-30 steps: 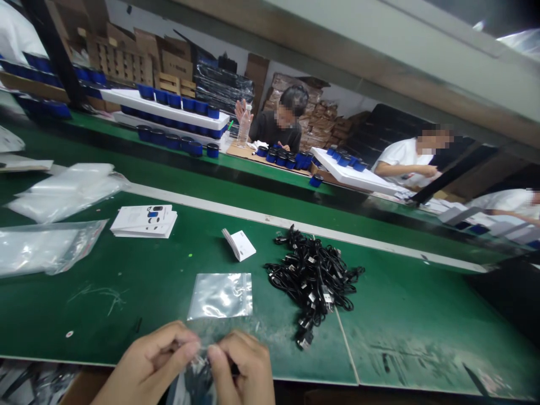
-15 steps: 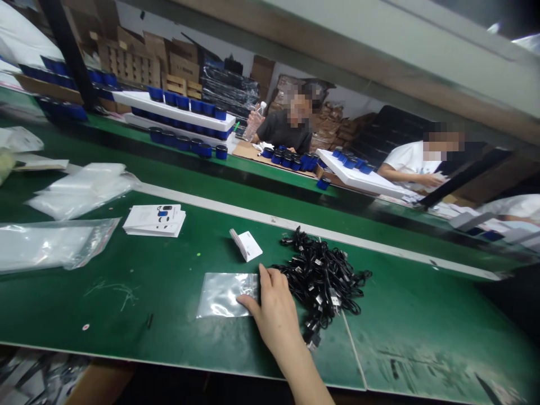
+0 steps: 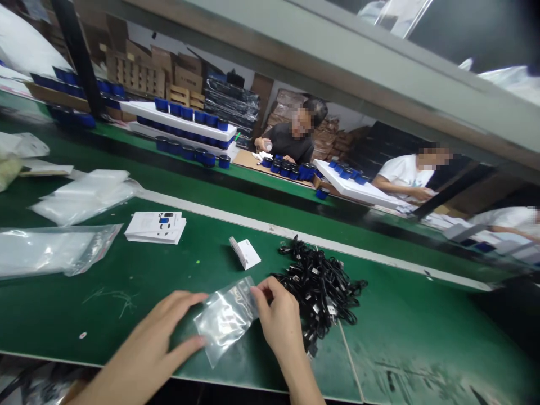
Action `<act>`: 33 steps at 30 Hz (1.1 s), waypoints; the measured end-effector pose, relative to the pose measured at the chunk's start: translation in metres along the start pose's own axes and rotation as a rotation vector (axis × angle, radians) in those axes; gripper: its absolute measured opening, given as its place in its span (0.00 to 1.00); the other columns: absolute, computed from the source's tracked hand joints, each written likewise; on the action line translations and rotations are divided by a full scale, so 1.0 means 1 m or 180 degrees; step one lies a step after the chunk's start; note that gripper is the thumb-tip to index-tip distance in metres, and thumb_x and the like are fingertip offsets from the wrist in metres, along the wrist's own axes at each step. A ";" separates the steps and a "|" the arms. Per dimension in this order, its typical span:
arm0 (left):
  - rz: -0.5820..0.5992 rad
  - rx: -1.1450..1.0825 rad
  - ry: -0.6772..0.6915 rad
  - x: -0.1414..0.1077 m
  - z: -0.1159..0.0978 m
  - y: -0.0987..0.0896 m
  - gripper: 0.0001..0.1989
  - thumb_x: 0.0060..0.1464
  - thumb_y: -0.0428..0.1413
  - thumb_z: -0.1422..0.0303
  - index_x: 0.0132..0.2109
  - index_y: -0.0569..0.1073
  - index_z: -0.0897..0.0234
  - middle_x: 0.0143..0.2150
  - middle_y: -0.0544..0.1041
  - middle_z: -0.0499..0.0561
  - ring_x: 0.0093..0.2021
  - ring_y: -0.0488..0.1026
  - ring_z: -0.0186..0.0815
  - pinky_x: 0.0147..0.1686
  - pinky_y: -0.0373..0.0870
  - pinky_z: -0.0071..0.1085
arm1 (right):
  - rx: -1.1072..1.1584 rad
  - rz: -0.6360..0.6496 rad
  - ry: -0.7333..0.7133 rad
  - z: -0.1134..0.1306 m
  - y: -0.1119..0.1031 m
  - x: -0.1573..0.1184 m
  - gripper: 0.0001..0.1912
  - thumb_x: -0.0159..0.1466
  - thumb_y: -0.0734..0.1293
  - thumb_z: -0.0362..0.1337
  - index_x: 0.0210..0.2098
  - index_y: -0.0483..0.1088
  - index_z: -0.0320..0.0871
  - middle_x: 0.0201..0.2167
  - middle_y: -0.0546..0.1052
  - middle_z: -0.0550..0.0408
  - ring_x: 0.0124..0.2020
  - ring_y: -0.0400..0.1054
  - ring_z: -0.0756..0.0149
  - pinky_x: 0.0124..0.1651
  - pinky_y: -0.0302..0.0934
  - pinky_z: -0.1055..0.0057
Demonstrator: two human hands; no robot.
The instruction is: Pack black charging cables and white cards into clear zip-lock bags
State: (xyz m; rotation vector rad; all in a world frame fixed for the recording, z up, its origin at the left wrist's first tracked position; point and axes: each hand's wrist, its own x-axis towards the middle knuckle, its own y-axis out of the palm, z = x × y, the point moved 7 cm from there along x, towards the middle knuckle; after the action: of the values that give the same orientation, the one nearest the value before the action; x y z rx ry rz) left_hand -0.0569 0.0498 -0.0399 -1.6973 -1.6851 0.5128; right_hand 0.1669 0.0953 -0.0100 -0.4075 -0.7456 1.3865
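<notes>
My right hand point(image 3: 280, 315) pinches the upper right edge of a small clear plastic zip bag point(image 3: 225, 320), tilted just above the green bench. At the bag's left side is my left hand point(image 3: 169, 326), thumb and fingers spread apart, the fingertips close to the bag's edge. Right beside my right hand lies a heap of coiled black USB cables point(image 3: 320, 281). A folded white leaflet point(image 3: 247, 254) stands on the bench behind the bag.
Printed white cards point(image 3: 155, 228) lie in a stack to the left. Beyond them are more clear bags point(image 3: 46, 247). Across the divider, co-workers point(image 3: 291, 138) sit near rows of blue jars point(image 3: 284, 167). A shelf beam point(image 3: 295, 62) crosses overhead.
My left hand has come into view and reached the bag's left side. My right hand has lifted and tilted the bag, which lay flat on the bench.
</notes>
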 end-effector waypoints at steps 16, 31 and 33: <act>0.1007 -0.1340 -0.0907 0.000 -0.039 0.045 0.17 0.51 0.55 0.52 0.41 0.80 0.55 0.36 0.83 0.48 0.36 0.80 0.40 0.36 0.76 0.24 | 0.2664 0.0848 0.1324 0.007 0.042 -0.047 0.14 0.52 0.71 0.43 0.21 0.69 0.39 0.17 0.69 0.60 0.19 0.60 0.74 0.25 0.57 0.76; 0.0784 -0.1827 -0.1389 -0.013 -0.047 0.044 0.16 0.47 0.56 0.52 0.33 0.79 0.59 0.25 0.80 0.46 0.29 0.79 0.39 0.30 0.75 0.26 | 0.2691 0.1394 0.1177 0.015 0.045 -0.054 0.09 0.55 0.67 0.38 0.24 0.72 0.37 0.19 0.71 0.57 0.22 0.66 0.71 0.29 0.61 0.75; 0.0782 -0.1374 -0.1183 -0.011 -0.047 0.040 0.18 0.50 0.52 0.51 0.28 0.77 0.58 0.22 0.77 0.45 0.24 0.75 0.35 0.24 0.71 0.23 | 0.2468 0.1341 0.1054 0.016 0.042 -0.052 0.08 0.56 0.66 0.36 0.25 0.72 0.37 0.20 0.72 0.56 0.22 0.67 0.70 0.28 0.61 0.74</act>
State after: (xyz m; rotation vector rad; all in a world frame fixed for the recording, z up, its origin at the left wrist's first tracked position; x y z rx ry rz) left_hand 0.0034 0.0334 -0.0371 -2.2495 -1.9630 0.6438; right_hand 0.1248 0.0490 -0.0385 -0.1660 0.1873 1.8179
